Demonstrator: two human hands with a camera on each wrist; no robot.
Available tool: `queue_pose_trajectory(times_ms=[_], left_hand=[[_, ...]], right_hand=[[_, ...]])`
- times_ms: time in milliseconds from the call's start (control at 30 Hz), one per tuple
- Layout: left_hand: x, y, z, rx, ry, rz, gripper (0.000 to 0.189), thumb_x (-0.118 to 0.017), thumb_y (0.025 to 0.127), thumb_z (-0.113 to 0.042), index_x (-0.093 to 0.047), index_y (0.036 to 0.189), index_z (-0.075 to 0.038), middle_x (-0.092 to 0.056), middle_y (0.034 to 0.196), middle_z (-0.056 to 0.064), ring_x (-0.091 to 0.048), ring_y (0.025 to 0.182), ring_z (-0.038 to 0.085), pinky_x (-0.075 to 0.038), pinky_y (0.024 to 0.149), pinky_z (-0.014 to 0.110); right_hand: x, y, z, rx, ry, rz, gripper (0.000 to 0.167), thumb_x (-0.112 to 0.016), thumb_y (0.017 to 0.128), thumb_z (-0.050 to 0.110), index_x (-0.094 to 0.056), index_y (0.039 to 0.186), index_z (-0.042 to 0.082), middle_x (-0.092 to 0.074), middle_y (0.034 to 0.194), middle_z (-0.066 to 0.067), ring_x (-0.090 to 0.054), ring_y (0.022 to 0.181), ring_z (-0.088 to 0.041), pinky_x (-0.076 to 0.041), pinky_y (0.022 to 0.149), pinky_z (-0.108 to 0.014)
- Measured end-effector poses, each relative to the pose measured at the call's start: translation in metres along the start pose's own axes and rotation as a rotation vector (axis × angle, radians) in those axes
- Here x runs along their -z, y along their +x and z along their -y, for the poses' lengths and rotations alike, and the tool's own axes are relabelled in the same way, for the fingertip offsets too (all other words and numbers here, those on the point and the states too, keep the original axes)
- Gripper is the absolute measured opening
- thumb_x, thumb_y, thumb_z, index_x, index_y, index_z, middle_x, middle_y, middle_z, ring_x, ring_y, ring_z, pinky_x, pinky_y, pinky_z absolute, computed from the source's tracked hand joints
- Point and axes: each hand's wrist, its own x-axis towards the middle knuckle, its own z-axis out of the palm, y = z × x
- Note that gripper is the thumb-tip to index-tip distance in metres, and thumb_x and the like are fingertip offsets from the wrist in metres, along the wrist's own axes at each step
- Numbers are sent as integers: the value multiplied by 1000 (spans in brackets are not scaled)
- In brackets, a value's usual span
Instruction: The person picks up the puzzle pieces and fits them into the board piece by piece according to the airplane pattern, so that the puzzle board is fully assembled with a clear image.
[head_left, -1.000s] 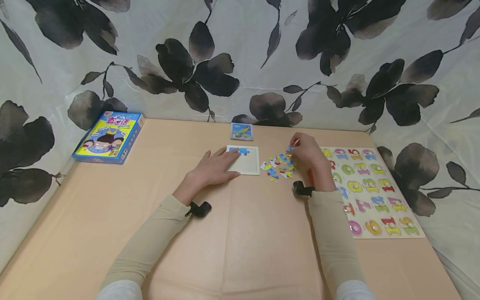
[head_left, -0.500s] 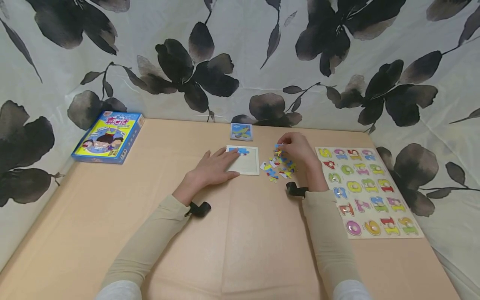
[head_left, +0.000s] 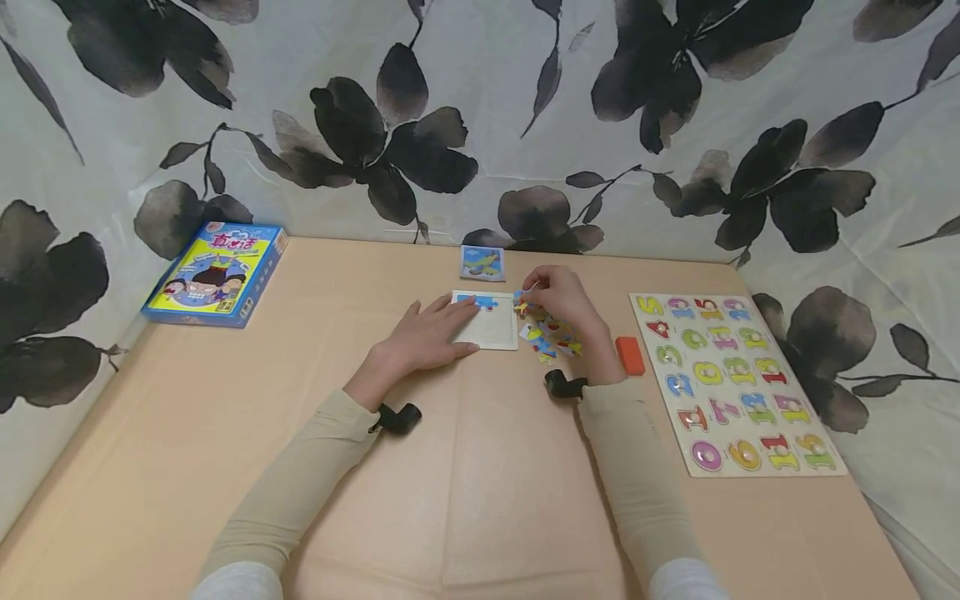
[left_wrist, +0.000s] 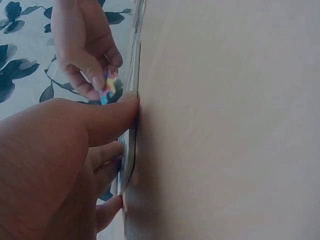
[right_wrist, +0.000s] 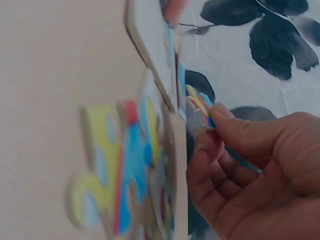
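Note:
My left hand [head_left: 429, 337] lies on the left part of a white puzzle tray [head_left: 495, 333], fingers extended and thumb at its near edge. A few blue joined pieces [head_left: 487, 302] show along the tray's top, partly under the fingertips. Between thumb and fingers, my right hand [head_left: 562, 298] pinches a small jigsaw puzzle piece [right_wrist: 202, 106] coloured blue, yellow and red. It is held up by the tray's upper right corner, above the table. A heap of loose puzzle pieces [head_left: 543, 340] lies right of the tray, partly hidden by the right hand.
Behind the tray is a small picture puzzle [head_left: 482, 263]. A red-orange block [head_left: 630, 356] sits beside the right wrist. The number board [head_left: 738, 383] lies at the right, and a blue and yellow box [head_left: 216, 275] at the far left. A floral cloth [head_left: 525, 125] hangs behind the table.
My right hand has moved left from above the heap's right side to the tray's upper right corner, carrying the puzzle piece. The red-orange block has come into clear view. The left hand stays put.

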Motion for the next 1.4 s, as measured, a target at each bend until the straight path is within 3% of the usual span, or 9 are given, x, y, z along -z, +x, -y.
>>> queue_pose_trajectory(times_ms=[100, 300, 500, 867, 1233, 1400], left_hand=[[-1, 0, 1, 3, 4, -3, 71, -51, 98, -55, -29, 158, -24, -24, 166, -6, -15, 156, 30, -14, 118, 70], [-1, 0, 2, 14, 13, -3, 71, -49, 98, -56, -28, 158, -26, -23, 166, -8, -15, 156, 28, -15, 118, 69], [-2, 2, 1, -2, 23, -3, 71, -49, 98, -56, -28, 158, -24, -23, 167, -6, -16, 156, 29, -15, 118, 70], [-1, 0, 0, 7, 12, -1, 71, -50, 99, -54, -28, 158, -24, -23, 166, -7, -16, 156, 28, -14, 118, 69], [-1, 0, 0, 8, 0, -2, 71, -49, 99, -55, -28, 158, -24, -23, 166, -7, -15, 156, 28, -12, 119, 69], [0, 0, 0, 12, 1, 3, 70, -50, 99, -54, -28, 158, -24, -23, 166, -7, -15, 156, 28, -12, 119, 69]], right_hand=[[-8, 2, 3, -16, 27, -10, 11, -70, 91, 11, -68, 99, 3, -64, 83, -11, -64, 71, -24, -48, 60, -24], [-22, 7, 7, -13, 19, -44, 7, -71, 90, 8, -67, 93, 3, -61, 81, -10, -56, 67, -19, -45, 56, -23], [-32, 11, 10, -70, 81, -38, 7, -71, 89, 5, -66, 91, 1, -62, 81, -11, -61, 64, -19, -47, 54, -23], [-42, 12, 23, -89, -83, -84, 8, -72, 87, 9, -68, 85, 3, -66, 83, -11, -55, 62, -17, -42, 51, -23], [-46, 15, 29, -159, -140, -91, 8, -69, 86, 6, -63, 81, 6, -61, 83, -10, -54, 66, -22, -41, 51, -26], [-44, 14, 28, -125, -144, -53, 4, -67, 87, 4, -65, 85, 5, -62, 84, -10, -54, 67, -21, -42, 52, -25]])
